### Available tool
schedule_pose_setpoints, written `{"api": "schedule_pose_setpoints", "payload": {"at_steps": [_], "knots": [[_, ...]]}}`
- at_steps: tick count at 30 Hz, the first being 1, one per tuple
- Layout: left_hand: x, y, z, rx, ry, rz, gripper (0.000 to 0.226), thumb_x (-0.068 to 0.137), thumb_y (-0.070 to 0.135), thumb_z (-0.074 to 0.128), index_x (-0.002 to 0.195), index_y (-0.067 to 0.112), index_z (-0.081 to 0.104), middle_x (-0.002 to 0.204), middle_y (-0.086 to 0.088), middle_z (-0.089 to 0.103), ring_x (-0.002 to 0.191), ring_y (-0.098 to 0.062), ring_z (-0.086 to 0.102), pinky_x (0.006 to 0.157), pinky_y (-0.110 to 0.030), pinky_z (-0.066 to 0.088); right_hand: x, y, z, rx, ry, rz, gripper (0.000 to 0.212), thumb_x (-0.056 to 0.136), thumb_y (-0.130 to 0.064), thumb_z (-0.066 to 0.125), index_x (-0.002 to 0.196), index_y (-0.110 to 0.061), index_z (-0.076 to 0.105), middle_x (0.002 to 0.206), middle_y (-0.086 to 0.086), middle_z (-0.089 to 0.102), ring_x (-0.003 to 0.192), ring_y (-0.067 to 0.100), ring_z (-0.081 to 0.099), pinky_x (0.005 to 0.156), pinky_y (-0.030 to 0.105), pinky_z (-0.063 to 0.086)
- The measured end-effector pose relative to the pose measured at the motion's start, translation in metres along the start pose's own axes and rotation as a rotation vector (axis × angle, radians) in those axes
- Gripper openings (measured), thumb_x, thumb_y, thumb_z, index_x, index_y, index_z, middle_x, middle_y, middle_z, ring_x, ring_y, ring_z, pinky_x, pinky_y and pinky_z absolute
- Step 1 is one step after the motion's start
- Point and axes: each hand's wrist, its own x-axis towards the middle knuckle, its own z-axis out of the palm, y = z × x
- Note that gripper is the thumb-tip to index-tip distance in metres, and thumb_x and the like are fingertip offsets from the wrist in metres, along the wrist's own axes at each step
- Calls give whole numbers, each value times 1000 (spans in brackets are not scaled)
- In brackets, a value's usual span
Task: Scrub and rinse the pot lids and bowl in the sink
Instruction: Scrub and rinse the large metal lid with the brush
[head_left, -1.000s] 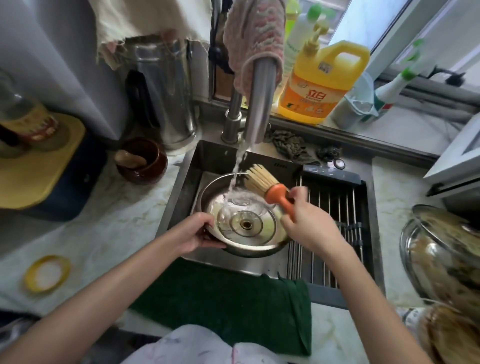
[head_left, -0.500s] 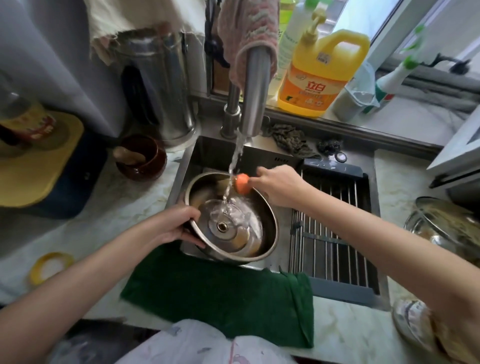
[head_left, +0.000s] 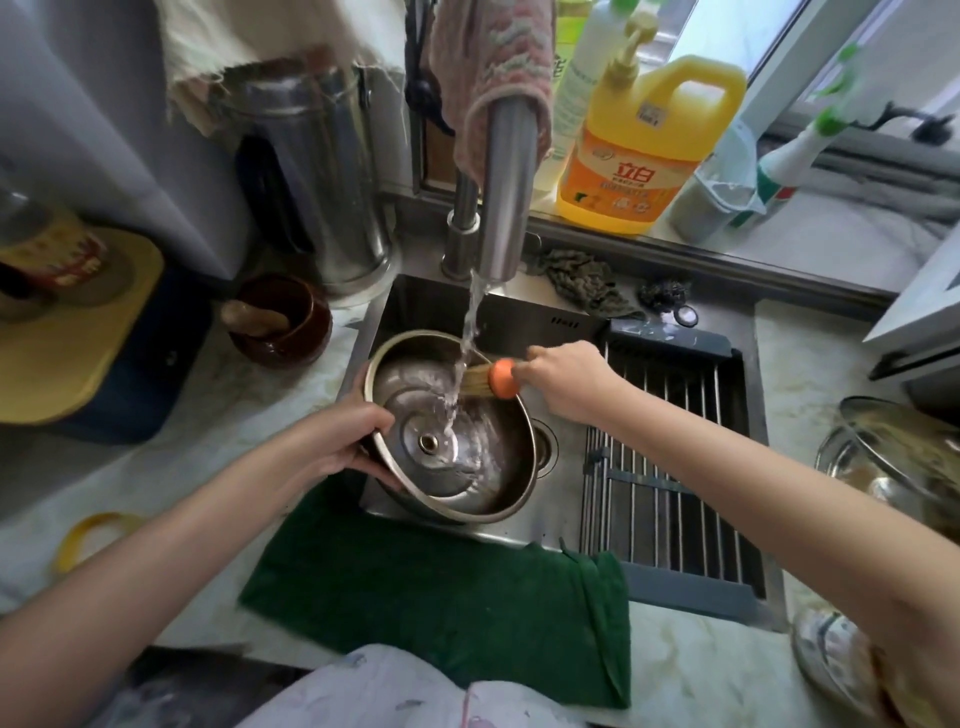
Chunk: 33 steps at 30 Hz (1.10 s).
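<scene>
left hand (head_left: 340, 441): curled round the near-left rim of the bowl (head_left: 519, 478), thumb laid over the rim | left forearm: bare, stretched in from the lower left | right hand (head_left: 563, 382): closed round the handle of the brush (head_left: 501, 378), knuckles turned upward | right forearm: bare, extended in from the lower right | hands: held apart

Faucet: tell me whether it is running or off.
Running. A stream of water falls from the faucet, past the brush, onto the lid lying in the bowl.

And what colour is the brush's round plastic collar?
Orange: the round plastic brush collar, in the head view.
</scene>
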Motion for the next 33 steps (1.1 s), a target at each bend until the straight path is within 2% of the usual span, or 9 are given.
{"api": "schedule_pose_setpoints", "payload": {"at_steps": [3,9,14,19,24,27,29,31,33], "knots": [[1,7,-5,-8,36,50,87,82,-14,39,143,44,16,130,-15,41,97,-46,57,48,-47,54,-3,-7,-4,87,-176,-14,22,86,-13,53,105,-19,62,102,1,66,93,27,64,68,30,45],[-4,5,10,153,-32,50,96,82,-13,47,143,50,9,136,-16,38,84,-43,64,51,-49,56,9,-6,-14,-50,86,-10,35,88,-7,47,121,-17,55,106,6,56,84,30,65,55,30,33],[-1,5,6,60,66,127,97,82,-14,46,142,53,12,142,-8,32,89,-34,56,50,-49,56,-1,-20,0,159,-236,18,29,85,-12,53,109,-21,65,102,2,67,95,27,65,74,31,50],[3,-7,15,69,90,203,101,80,-14,46,142,56,8,144,1,26,104,-40,54,54,-52,56,2,-12,6,58,8,131,39,86,-7,51,123,-18,55,106,5,59,88,28,64,60,30,39],[10,-8,18,78,259,404,99,77,-17,44,147,46,11,149,0,23,134,-32,32,90,-53,50,-24,-49,8,478,-191,177,26,82,-13,57,106,-16,66,97,6,67,90,28,65,71,33,51],[11,-11,28,19,296,493,96,78,-22,41,149,34,12,154,0,20,138,-22,28,98,-46,46,-36,-68,2,909,-198,165,24,81,-14,62,103,-21,68,94,-2,66,79,16,63,63,25,50],[15,-16,26,3,301,527,101,75,-22,45,148,40,14,154,4,24,138,-19,32,99,-44,47,-39,-68,0,1138,-213,191,23,80,-11,65,96,-28,65,87,-8,62,67,8,58,56,19,46],[21,-20,18,-103,281,495,105,72,-21,46,144,49,15,149,5,31,132,-22,41,96,-53,47,-37,-59,8,1088,-208,281,25,79,-14,64,94,-33,65,95,-4,66,78,14,64,68,29,54],[22,-20,13,-170,267,449,104,73,-22,42,144,50,14,144,4,37,123,-24,49,87,-57,50,-33,-47,17,853,-143,431,31,78,-14,58,102,-30,67,108,3,68,97,26,64,82,34,53]]}}
